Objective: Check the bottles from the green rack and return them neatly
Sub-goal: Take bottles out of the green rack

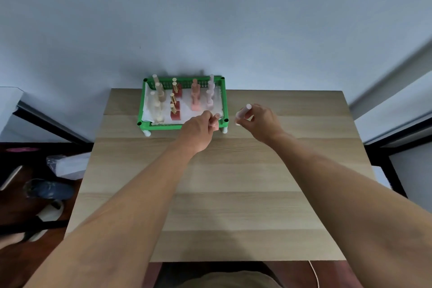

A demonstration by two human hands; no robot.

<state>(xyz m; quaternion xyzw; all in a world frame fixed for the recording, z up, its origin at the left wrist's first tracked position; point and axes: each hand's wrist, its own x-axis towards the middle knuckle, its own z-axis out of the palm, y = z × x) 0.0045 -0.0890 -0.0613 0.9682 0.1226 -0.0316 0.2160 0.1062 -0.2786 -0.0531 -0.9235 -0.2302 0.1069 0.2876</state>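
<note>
A green rack [163, 127] stands at the table's far edge, lined with white paper. In it stand rows of small bottles: cream ones [157, 103] on the left, dark red ones with gold caps [175, 112], salmon pink ones [195, 98] and pale pink ones [210, 94] on the right. My left hand [198, 131] is at the rack's front right corner, shut on a salmon pink bottle [216, 121]. Just right of the rack, my right hand [259, 121] holds a pale pink bottle [243, 112] tilted above the table.
The light wooden table [233, 194] stretches from the rack toward me. A grey wall is right behind the rack. On the floor to the left lie a dark shoe [50, 189] and a plastic-wrapped item [67, 166].
</note>
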